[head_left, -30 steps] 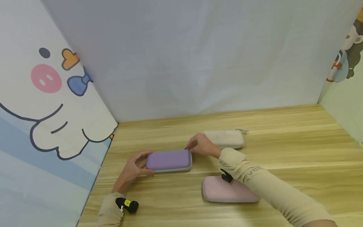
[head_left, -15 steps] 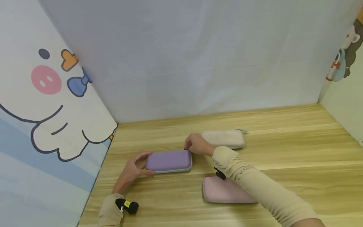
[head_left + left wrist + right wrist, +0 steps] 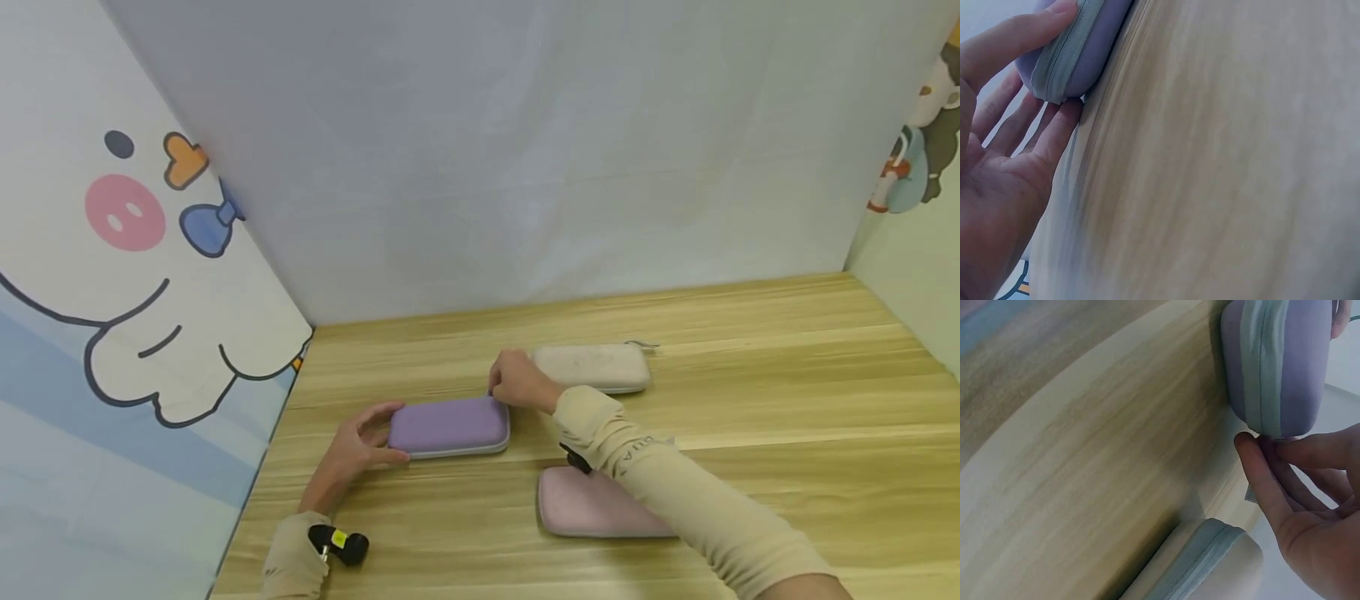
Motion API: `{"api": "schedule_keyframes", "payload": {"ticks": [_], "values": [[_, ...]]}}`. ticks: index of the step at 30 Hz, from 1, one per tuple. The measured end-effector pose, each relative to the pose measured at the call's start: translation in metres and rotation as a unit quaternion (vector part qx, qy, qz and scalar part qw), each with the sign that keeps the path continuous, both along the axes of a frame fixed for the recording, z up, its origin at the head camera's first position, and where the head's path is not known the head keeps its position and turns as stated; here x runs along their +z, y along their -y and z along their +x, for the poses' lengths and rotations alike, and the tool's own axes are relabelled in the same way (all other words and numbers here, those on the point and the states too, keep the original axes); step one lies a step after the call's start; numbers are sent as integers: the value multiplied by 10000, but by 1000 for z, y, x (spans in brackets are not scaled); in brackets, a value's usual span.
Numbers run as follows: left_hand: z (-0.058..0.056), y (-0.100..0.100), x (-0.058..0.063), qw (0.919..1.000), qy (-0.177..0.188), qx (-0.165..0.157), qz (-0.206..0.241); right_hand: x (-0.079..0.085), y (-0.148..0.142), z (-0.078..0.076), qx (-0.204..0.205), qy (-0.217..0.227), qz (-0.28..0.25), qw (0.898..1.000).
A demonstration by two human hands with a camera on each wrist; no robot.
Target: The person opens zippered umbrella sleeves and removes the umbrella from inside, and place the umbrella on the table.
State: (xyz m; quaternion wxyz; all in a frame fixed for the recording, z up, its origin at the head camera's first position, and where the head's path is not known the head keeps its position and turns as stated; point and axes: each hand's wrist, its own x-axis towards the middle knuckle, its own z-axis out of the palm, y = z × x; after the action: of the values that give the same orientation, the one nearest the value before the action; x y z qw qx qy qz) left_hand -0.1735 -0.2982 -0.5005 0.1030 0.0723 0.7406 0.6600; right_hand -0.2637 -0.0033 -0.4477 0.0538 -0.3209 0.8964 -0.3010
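Over wood-grain table (image 3: 780,400) across lower frame, gripping purple case (image 3: 448,427), left of picture centre, between thumb and slightly spread fingers of left hand (image 3: 351,443), presumably steadying it; pinching with right hand (image 3: 521,380) at its upper right corner, probably on zip pull hidden by fingertips

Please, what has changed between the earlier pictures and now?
The right hand, at the back right corner of the purple case, has shifted slightly left, together with its sleeve. I see nothing newly grasped or let go. The left hand still holds the case's left end; the purple case, pink case and cream case stay in place.
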Motion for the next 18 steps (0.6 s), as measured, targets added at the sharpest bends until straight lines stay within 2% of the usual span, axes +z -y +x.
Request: {"api": "schedule_keyframes", "payload": {"ticks": [11,18], "values": [[-1,-1,2,10000,27,68,-57,2,2,-4,673,42,631,9957],[0,-1,0,10000,3,16,-43,4,-1,0,744,-75,519,9958]]}}
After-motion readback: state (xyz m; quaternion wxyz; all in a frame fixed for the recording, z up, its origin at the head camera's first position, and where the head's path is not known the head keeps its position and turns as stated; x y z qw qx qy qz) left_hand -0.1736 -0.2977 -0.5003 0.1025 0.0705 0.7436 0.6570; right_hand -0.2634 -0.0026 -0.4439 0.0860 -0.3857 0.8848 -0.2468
